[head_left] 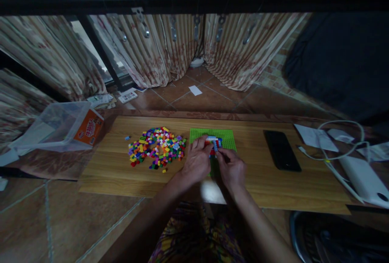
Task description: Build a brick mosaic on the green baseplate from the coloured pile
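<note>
A green studded baseplate point(196, 133) lies on the wooden board. On it stands a low build of white, blue and red building bricks point(216, 143), partly covered by my fingers. My left hand point(197, 159) reaches over the plate from its left side, with bent fingers and thumb closed on the build's left part. From the lower right, my right hand point(232, 169) pinches at the bricks' near right edge. Any single small brick between the fingertips is hidden. Left of the plate is a loose pile of multicoloured building bricks point(161, 147).
The wooden board point(103, 169) carries a black phone point(281, 149) at its right. Beyond that lie a white cable point(334, 157) and a white device point(364, 178). A clear plastic box point(57, 129) sits at the left. A dark rail and curtains rise behind.
</note>
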Available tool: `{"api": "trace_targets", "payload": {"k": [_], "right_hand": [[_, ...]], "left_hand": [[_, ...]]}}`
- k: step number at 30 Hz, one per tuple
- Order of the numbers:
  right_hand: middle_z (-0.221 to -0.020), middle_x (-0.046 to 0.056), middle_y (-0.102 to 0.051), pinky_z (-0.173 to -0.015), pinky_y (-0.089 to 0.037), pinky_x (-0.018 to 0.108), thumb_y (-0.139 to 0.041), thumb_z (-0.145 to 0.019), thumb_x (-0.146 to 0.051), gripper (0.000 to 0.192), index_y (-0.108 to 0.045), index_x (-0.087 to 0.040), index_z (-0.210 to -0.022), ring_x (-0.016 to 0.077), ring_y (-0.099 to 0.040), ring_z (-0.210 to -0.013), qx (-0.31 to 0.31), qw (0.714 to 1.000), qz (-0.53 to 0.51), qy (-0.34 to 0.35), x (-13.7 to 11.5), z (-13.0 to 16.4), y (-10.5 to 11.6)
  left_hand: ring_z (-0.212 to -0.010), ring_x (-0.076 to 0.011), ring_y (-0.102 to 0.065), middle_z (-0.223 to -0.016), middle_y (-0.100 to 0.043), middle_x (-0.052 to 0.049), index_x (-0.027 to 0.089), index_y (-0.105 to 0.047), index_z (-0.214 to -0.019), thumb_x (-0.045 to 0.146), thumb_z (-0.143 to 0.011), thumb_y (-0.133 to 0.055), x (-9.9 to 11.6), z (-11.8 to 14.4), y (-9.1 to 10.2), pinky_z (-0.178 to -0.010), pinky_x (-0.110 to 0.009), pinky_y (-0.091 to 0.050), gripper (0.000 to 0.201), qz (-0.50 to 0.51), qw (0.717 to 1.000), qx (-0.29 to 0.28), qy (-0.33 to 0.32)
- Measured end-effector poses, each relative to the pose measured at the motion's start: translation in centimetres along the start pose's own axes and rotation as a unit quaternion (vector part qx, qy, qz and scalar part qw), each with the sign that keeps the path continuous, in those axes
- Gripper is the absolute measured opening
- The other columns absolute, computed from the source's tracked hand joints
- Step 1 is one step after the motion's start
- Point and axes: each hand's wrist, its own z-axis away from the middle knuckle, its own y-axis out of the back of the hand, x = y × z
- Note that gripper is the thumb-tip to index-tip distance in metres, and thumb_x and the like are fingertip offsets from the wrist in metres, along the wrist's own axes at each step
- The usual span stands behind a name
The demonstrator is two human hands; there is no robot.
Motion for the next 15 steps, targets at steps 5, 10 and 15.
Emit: {"api": "trace_targets", "payload": {"k": [5,10,15], "right_hand": [[-0.087,0.007,-0.072,-0.072,-0.052,0.031,-0.055,-0.089,-0.037,0.026,-0.073,-0.020,-0.093,0.0183,-0.066,-0.076,-0.010,1.000,0.004,0.021,-0.04,-0.14,0.23],[-0.086,0.006,-0.071,-0.074,-0.051,0.031,-0.052,-0.091,-0.031,0.023,-0.073,-0.021,-0.092,0.0179,-0.064,-0.077,-0.029,0.996,0.039,0.070,0.22,-0.17,0.51],[-0.087,0.006,-0.070,-0.074,-0.050,0.031,-0.051,-0.093,-0.030,0.024,-0.073,-0.021,-0.094,0.0173,-0.063,-0.078,-0.038,0.993,0.055,0.093,0.29,0.00,0.68]], "left_hand": [[-0.133,-0.0302,-0.036,-0.148,-0.040,-0.012,0.018,-0.056,-0.129,0.010,-0.080,-0.048,-0.07,0.05,0.02,-0.112,-0.051,-0.033,0.051,0.006,1.000,-0.009,-0.007],[-0.134,-0.0310,-0.034,-0.150,-0.038,-0.012,0.019,-0.054,-0.131,0.012,-0.081,-0.048,0.04,0.20,0.05,-0.111,-0.053,-0.032,0.051,-0.003,1.000,-0.019,-0.009],[-0.136,-0.0315,-0.033,-0.150,-0.038,-0.013,0.019,-0.054,-0.131,0.013,-0.082,-0.048,0.09,0.31,0.11,-0.111,-0.053,-0.031,0.050,-0.013,1.000,-0.014,-0.015]]}}
